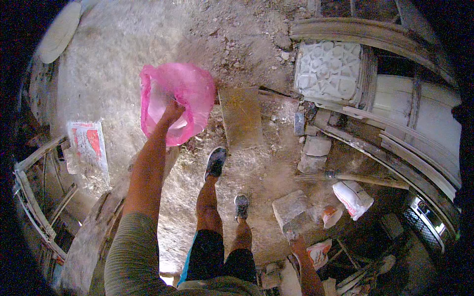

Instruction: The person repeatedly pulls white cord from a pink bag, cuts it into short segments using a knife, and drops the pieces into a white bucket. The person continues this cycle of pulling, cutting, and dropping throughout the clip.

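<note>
Dusty, pale ground (118, 44) fills the head view, with loose rubble scattered across the top centre of the frame. At the upper right lies a white slab with a raised geometric pattern (329, 73), below a curved wooden beam (365, 30).

Left of centre in the upper half of the frame, a translucent pink plastic bag (200, 89) is spread wide. The left hand (173, 112) reaches over its mouth, the fingertips lost against the pink film; whether those fingers are clamped on the plastic cannot be told. Just right of the bag lies a flat brown board (242, 118).

Toward the lower right of the frame, the right hand (297, 244) is beside the lower edge of a grey block (290, 204). Its fingers are too blurred to tell whether they are together or apart. Right of the block are a small red-and-white packet (332, 216) and a white sack (352, 199).

At the left of the frame lies a red-and-white printed sheet (89, 143). Two dark shoes (216, 162) stand near the centre.
</note>
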Demonstrator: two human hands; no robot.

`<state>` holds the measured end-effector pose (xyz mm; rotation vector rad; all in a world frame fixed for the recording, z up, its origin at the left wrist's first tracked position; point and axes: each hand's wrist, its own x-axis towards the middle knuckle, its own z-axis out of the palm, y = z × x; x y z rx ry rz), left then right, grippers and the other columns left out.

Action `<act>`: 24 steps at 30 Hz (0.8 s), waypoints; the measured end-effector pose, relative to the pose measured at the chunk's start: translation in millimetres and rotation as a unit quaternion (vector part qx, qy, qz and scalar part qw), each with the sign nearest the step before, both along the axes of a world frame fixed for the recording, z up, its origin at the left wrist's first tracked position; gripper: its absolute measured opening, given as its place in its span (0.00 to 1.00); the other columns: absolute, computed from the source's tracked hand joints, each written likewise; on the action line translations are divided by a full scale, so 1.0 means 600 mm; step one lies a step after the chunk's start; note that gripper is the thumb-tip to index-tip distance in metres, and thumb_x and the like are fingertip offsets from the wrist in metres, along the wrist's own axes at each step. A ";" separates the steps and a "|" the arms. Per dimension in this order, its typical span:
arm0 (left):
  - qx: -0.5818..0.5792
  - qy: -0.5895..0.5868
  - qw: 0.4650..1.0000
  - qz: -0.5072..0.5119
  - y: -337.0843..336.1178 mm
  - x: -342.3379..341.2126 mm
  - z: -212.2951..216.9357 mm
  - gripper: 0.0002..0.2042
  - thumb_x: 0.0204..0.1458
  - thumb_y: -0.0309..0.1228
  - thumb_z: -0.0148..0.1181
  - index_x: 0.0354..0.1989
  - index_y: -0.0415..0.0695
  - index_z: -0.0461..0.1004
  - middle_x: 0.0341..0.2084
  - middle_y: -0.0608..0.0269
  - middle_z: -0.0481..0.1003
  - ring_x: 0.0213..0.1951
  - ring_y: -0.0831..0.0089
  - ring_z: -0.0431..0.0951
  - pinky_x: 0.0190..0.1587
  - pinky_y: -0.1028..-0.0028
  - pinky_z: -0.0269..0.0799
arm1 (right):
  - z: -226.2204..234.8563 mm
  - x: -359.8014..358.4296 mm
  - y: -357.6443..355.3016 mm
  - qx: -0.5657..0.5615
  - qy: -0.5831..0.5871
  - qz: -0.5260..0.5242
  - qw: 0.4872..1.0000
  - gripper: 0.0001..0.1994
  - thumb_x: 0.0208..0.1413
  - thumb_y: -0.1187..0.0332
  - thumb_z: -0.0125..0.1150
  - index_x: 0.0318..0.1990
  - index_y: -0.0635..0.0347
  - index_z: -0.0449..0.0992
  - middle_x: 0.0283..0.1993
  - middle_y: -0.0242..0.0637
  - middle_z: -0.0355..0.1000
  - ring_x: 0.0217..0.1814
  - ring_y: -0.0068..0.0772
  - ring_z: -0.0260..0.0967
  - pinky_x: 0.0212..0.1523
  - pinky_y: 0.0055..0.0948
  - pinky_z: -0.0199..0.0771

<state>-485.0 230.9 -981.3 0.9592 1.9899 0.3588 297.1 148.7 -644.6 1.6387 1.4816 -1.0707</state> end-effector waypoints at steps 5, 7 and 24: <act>-0.020 -0.105 0.986 0.125 -0.002 0.113 0.095 0.16 0.46 0.37 0.55 0.32 0.33 0.72 0.25 0.49 0.74 0.31 0.64 0.74 0.37 0.65 0.71 | 0.023 -0.018 -0.004 0.007 0.012 -0.012 1.000 0.20 0.52 0.61 0.55 0.50 0.61 0.68 0.41 0.52 0.72 0.44 0.53 0.70 0.43 0.45 0.71; 0.056 -0.067 0.965 0.245 -0.025 0.187 0.160 0.18 0.45 0.40 0.56 0.31 0.32 0.72 0.31 0.44 0.74 0.35 0.57 0.74 0.36 0.61 0.69 | 0.032 -0.020 -0.005 0.010 0.018 -0.013 1.000 0.19 0.52 0.61 0.55 0.49 0.62 0.69 0.40 0.52 0.72 0.43 0.54 0.70 0.42 0.46 0.71; 0.181 -0.300 0.851 0.392 -0.071 0.446 0.715 0.25 0.43 0.30 0.63 0.51 0.34 0.64 0.42 0.59 0.71 0.39 0.68 0.72 0.46 0.70 0.66 | 0.153 -0.031 0.038 0.100 0.045 0.053 0.993 0.15 0.56 0.61 0.51 0.47 0.59 0.70 0.42 0.53 0.72 0.43 0.57 0.70 0.43 0.46 0.70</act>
